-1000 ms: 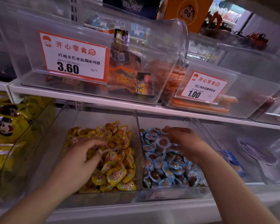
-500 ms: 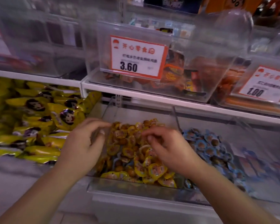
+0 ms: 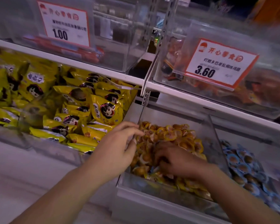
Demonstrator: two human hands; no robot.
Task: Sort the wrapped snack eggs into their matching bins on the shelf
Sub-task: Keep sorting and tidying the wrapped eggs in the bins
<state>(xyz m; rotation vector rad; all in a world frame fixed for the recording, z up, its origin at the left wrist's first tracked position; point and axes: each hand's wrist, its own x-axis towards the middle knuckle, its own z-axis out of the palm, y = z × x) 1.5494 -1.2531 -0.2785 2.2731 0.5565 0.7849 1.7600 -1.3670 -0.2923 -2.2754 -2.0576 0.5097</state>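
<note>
Here the yellow-wrapped snack eggs (image 3: pixel 173 135) fill the clear plastic bin (image 3: pixel 213 136) at 5 o'clock, with blue-wrapped snack eggs (image 3: pixel 242 164) in the next bin at 4 o'clock. The right hand (image 3: pixel 179 160) digs into the yellow pile, grip curled; what it grasps I cannot tell. The left hand (image 3: pixel 118 149) rests on the bin's left wall, fingers loosely bent

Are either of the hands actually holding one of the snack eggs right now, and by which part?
Cannot be told. The right hand digs into the yellow-wrapped eggs, fingers buried; the left hand rests at the bin's edge.
</note>
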